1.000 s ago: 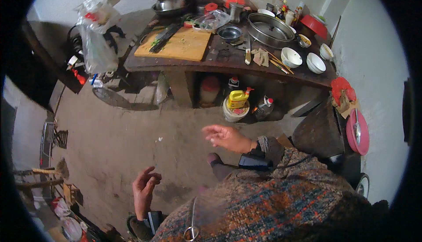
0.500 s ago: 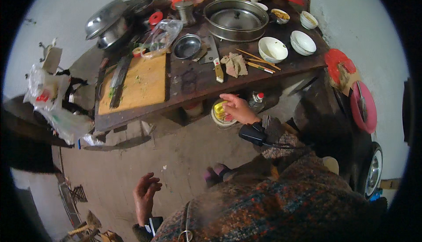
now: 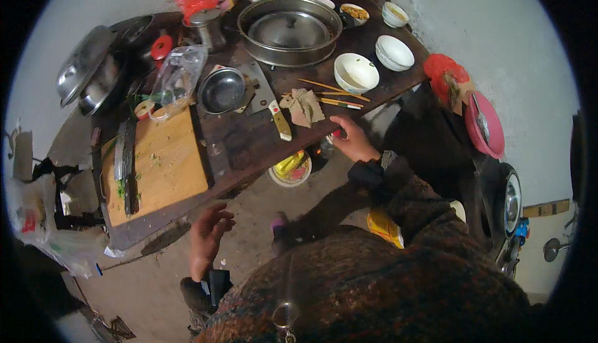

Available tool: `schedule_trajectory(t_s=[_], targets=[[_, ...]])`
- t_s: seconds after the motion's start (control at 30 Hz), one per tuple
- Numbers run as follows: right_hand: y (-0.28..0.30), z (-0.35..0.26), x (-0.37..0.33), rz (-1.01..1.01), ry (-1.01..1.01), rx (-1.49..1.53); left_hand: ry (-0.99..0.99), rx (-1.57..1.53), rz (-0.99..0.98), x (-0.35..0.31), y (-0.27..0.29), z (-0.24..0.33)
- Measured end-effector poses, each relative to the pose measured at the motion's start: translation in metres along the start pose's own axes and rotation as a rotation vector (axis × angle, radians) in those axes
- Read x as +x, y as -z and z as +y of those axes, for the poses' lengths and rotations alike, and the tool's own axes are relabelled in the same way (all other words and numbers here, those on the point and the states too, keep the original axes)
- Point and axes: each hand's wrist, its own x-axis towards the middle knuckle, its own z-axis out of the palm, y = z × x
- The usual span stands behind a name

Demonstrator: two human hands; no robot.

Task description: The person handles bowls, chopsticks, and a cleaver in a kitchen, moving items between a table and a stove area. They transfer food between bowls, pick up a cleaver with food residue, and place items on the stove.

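My right hand (image 3: 354,140) hovers at the front edge of the dark table (image 3: 240,156), fingers loosely bent and apart, with nothing in it. Just beyond its fingertips lies a crumpled beige cloth (image 3: 303,107), beside several chopsticks (image 3: 341,102). A bottle's red cap (image 3: 338,133) shows right by the fingers, its body mostly hidden below the table. My left hand (image 3: 210,237) hangs in the air in front of the table, bare, with slightly curled, separate fingers. The nearest thing to it is a wooden cutting board (image 3: 168,162) with a long dark-bladed knife (image 3: 128,165) and green scraps.
A cleaver (image 3: 271,103) lies beside a metal bowl (image 3: 222,90). Behind stand a large lidded steamer pan (image 3: 289,59) and white bowls (image 3: 356,73). Under the table sits a dish with a yellow item (image 3: 289,165). To the right is a pink basin (image 3: 483,125).
The view has turned right and moved closer to the table, so the tabletop things sit further left. My right hand is now nearer the table edge by the cloth; my left hand has risen toward the table.
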Motion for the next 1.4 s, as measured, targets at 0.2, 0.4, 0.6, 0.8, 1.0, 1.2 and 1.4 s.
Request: schedule_trajectory(t_s=[0.2,0.4,0.6,0.8,1.0,1.2,1.4], targets=[[0.031,0.045,0.034,0.067,0.136,-0.354,0.030,0.091,-0.104,0.053,-0.039,0.026],[0.048,0.080,0.071,-0.022,0.215,-0.335,0.092,0.144,-0.049,0.081,-0.104,0.055],[0.048,0.091,0.089,-0.016,0.196,-0.464,0.127,0.255,-0.094,0.101,-0.138,0.072],[0.056,0.085,0.116,-0.051,0.128,-0.582,0.097,0.217,-0.118,0.107,-0.126,0.071],[0.060,0.086,0.131,-0.202,0.042,-0.689,0.120,0.298,-0.109,0.104,-0.106,0.064],[0.051,0.094,0.128,-0.126,0.187,-0.618,0.157,0.224,-0.055,0.100,-0.092,0.059],[0.051,0.089,0.156,-0.310,-0.027,-0.727,0.156,0.315,-0.069,0.095,-0.086,0.062]])
